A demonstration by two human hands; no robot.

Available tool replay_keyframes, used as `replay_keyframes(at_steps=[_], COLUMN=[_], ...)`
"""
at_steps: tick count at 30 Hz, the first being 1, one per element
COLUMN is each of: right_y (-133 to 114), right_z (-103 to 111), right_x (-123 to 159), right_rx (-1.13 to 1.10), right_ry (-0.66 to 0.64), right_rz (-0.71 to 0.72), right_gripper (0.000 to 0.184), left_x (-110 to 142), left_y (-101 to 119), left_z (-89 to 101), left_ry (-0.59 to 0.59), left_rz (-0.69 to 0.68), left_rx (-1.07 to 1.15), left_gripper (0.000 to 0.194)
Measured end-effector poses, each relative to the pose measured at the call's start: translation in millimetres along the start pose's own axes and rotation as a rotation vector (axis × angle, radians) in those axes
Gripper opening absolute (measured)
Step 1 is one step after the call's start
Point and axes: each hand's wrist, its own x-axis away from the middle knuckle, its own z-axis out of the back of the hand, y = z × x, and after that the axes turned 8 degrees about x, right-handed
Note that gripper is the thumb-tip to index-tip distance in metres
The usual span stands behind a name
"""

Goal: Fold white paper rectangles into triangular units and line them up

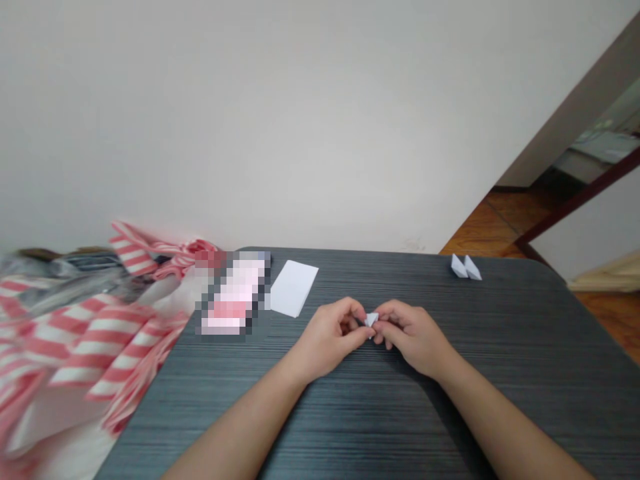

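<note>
A small folded white paper piece point(371, 319) is pinched between both hands, above the middle of the dark table. My left hand point(334, 335) grips its left side between thumb and forefinger. On the right side, the thumb and fingers of my right hand point(407, 333) close on the same paper. Fingertips cover much of it, so its full shape is hidden. Two folded white paper pieces point(466, 268) with pointed tips stand side by side near the table's far right edge. To the left of my hands lies a stack of white paper sheets point(294, 288).
The dark wood-grain table point(320, 427) meets a pale wall point(320, 133) at its far edge. Left of the paper stack is a blurred-out, phone-like object point(233, 293). Red-and-white striped cloth point(95, 340) is heaped beside the table's left edge. Wooden floor point(475, 223) shows at right.
</note>
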Motion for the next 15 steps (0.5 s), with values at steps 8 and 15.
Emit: replay_keyframes(at_steps=[8,15], right_y=[-0.3,-4.6], right_z=[1.1,3.3], right_x=[0.9,1.3], right_rx=[0.162,0.264], right_ry=[0.064,0.089], right_rz=[0.088,0.129], right_gripper=[0.008,0.008], left_x=[-0.1,-0.2], left_y=[8.8,7.9], left_z=[-1.8,-1.7], left_ry=[0.019,0.003], left_rz=[-0.052,-0.048], left_rx=[0.011,-0.004], left_gripper=[0.022,0.021])
